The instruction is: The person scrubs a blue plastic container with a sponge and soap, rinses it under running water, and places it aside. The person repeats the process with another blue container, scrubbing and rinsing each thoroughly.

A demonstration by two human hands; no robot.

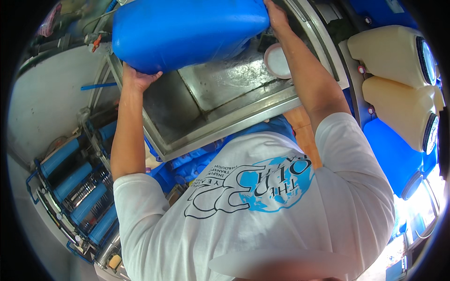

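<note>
A large blue plastic jug (187, 35) lies on its side above the far part of a stainless steel sink (225, 114), held between my two hands. My left hand (139, 78) supports its lower left corner, with the thumb stretched along the underside. At the opposite end, my right hand (276, 18) presses against the right side, its fingers partly hidden. Under my right forearm, a round white bowl with a pinkish rim (277, 62) sits inside the sink. The sink bottom looks wet and shiny.
Left of the sink are a valve with an orange handle (96, 43) and a rack of blue cylindrical filters (89, 203). Along the right side stand cream jugs (391, 54) with dark-rimmed caps and another blue jug (391, 152). Blue containers (197, 157) show below the sink's near edge.
</note>
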